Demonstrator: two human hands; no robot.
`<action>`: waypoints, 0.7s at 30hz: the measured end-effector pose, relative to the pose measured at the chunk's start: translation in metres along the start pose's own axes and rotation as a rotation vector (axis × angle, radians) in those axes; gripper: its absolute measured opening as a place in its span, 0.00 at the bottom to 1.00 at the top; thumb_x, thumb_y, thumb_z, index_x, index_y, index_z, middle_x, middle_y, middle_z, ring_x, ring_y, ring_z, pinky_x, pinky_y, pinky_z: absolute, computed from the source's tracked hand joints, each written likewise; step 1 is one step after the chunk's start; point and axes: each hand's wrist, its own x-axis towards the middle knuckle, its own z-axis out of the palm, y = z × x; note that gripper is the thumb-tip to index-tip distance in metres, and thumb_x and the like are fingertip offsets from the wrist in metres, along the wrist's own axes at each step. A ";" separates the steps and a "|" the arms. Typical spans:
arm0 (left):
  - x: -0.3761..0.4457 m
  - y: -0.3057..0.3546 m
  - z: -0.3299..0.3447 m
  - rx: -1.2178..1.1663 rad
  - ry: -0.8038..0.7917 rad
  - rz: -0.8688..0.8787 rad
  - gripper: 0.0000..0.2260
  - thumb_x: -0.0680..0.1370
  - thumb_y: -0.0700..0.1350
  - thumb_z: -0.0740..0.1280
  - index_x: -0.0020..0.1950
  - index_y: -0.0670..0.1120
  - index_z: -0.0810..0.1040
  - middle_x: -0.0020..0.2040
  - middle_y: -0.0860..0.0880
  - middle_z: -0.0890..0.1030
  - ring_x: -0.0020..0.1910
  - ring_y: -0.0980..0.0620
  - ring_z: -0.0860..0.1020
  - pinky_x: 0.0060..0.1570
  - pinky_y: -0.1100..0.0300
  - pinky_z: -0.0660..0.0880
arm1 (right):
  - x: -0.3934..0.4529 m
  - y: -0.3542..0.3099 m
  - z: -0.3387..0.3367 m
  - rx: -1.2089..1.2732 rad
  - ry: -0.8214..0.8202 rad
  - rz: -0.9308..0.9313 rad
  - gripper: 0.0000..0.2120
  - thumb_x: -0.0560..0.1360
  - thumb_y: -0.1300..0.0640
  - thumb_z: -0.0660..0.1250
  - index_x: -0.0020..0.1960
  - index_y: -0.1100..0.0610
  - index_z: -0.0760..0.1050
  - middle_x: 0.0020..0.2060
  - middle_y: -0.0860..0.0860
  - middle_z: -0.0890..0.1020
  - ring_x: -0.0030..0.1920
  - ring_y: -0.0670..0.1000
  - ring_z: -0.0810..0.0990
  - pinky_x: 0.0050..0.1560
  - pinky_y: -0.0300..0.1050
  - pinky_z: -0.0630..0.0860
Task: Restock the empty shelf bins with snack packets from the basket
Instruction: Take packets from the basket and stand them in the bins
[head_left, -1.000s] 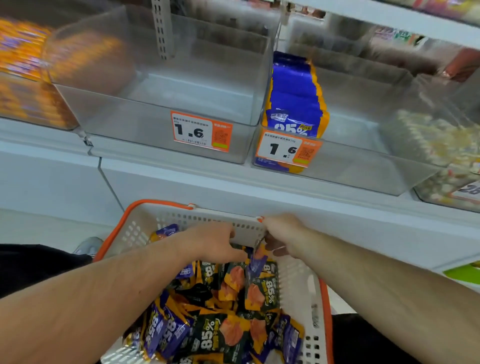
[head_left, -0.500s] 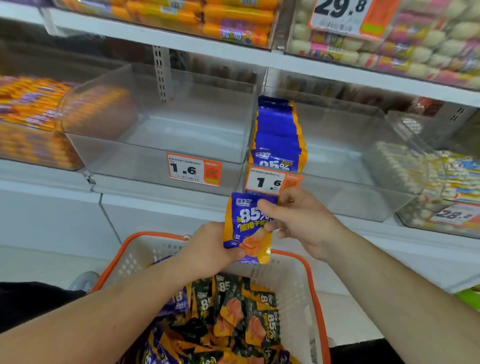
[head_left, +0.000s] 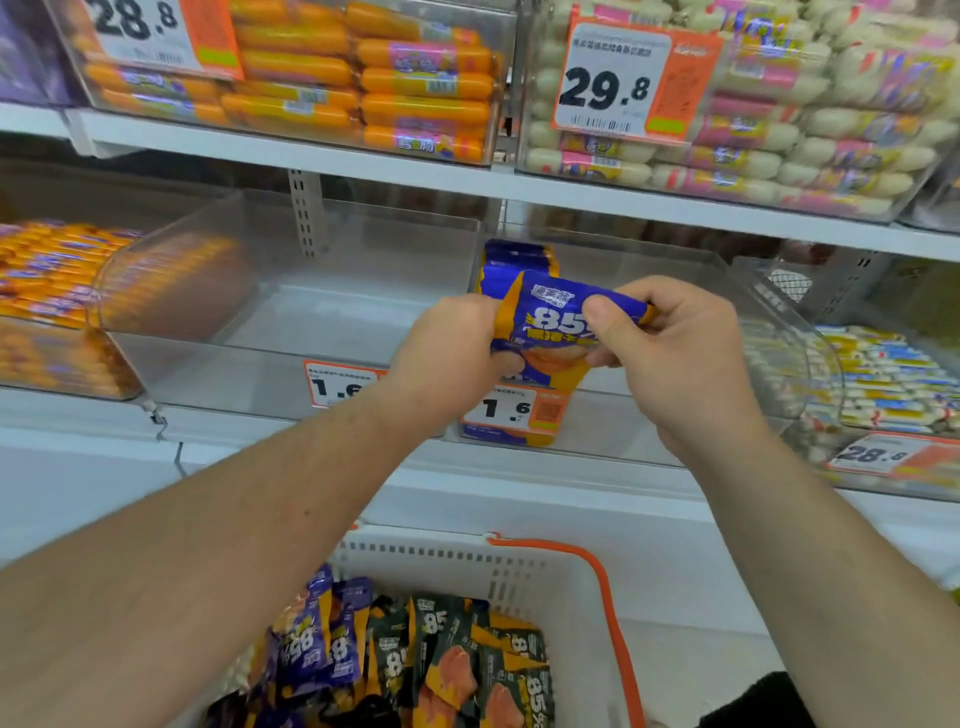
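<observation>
Both hands held one blue snack packet (head_left: 558, 332) at the front of the partly stocked clear bin (head_left: 675, 364): left hand (head_left: 449, 353) fingers curled round its left edge, right hand (head_left: 670, 343) pinching its top. White store shelving (head_left: 467, 182) carried sausage-filled bins (head_left: 291, 73) at 12 o'clock. The basket (head_left: 519, 577) sat at 6 o'clock.

shelf (head_left: 545, 483) white | on it: clear bins (head_left: 291, 358), blue packets (head_left: 511, 260) in one

Blue-and-orange "85%" snack packet (head_left: 558, 332) being held upright before clear bin (head_left: 675, 291), partly filled. Neighbouring clear bin (head_left: 291, 358) sitting empty. White basket (head_left: 566, 587) holding mixed packets.
</observation>
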 end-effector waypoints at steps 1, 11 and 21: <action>0.005 -0.002 0.004 -0.019 0.019 -0.008 0.15 0.72 0.46 0.74 0.57 0.46 0.81 0.53 0.45 0.82 0.52 0.44 0.79 0.46 0.56 0.73 | 0.001 0.001 0.000 -0.013 0.008 -0.010 0.10 0.75 0.60 0.71 0.37 0.52 0.76 0.25 0.45 0.80 0.28 0.44 0.80 0.33 0.39 0.76; 0.002 -0.011 0.022 0.293 0.192 0.045 0.26 0.70 0.58 0.75 0.63 0.48 0.77 0.58 0.47 0.75 0.59 0.45 0.70 0.55 0.52 0.64 | 0.004 0.013 0.007 -0.140 -0.055 -0.077 0.12 0.76 0.58 0.71 0.36 0.47 0.74 0.32 0.46 0.81 0.37 0.50 0.81 0.36 0.41 0.76; -0.008 -0.022 0.026 0.230 0.240 -0.032 0.21 0.70 0.58 0.75 0.57 0.49 0.76 0.59 0.49 0.73 0.61 0.47 0.68 0.59 0.51 0.61 | 0.010 0.019 0.006 -0.169 -0.077 0.002 0.08 0.77 0.51 0.68 0.40 0.47 0.73 0.35 0.45 0.81 0.33 0.41 0.81 0.32 0.34 0.75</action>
